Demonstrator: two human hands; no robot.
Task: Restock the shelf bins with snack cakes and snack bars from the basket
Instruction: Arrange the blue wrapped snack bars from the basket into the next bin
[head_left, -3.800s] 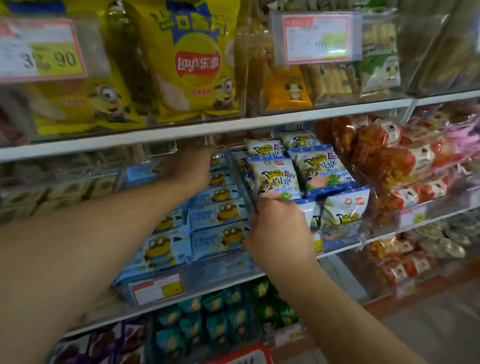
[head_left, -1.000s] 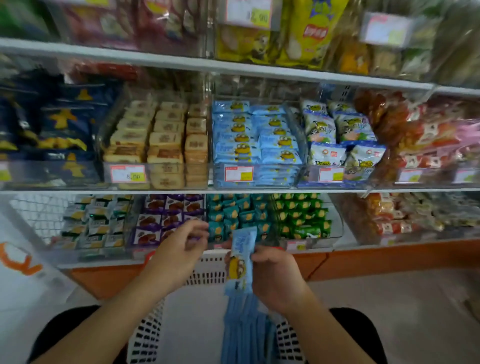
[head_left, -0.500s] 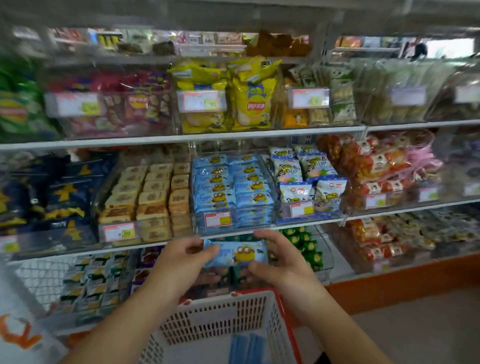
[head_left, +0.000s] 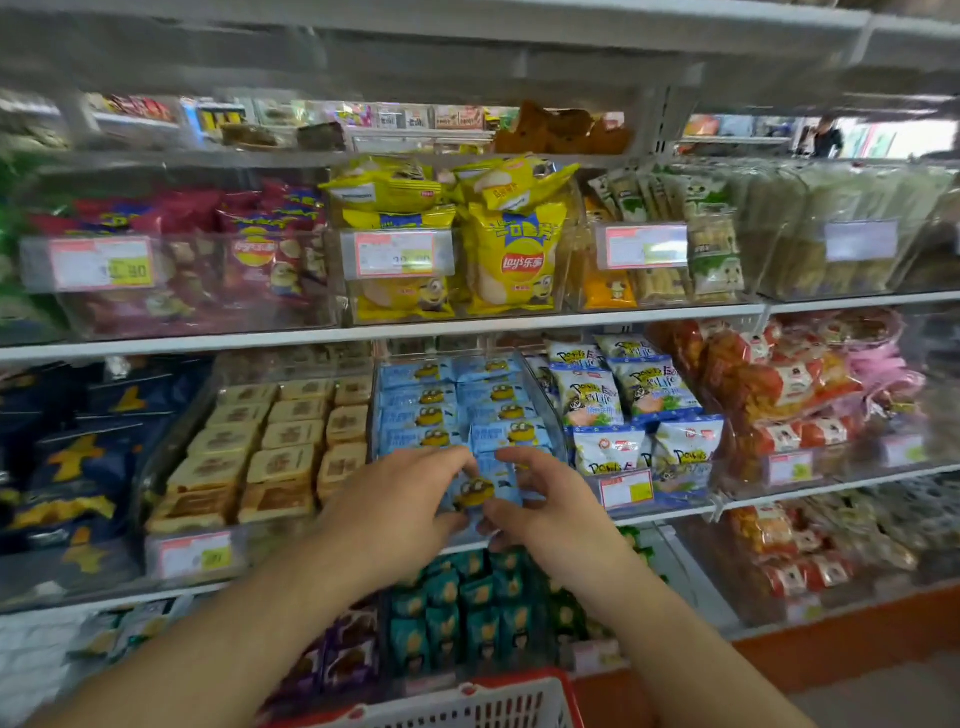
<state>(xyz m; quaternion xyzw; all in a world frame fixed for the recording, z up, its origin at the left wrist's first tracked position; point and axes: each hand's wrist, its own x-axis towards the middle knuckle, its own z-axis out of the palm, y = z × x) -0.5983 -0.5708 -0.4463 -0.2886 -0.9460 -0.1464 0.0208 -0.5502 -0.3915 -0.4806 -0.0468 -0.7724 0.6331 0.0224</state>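
The left hand (head_left: 400, 499) and right hand (head_left: 540, 504) are closed on a blue Minion-printed snack pack (head_left: 480, 491), held before its bin (head_left: 540, 400); "Lay's" is read on yellow bags (head_left: 511, 260) above

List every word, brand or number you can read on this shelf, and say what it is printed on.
"Lay's乐事": yellow chip bag.
"Power Easy Life", partly legible: white-and-blue snack packets.
Price tags: digits too blurred.
Blue cartoon packet held by both hands: text unreadable.
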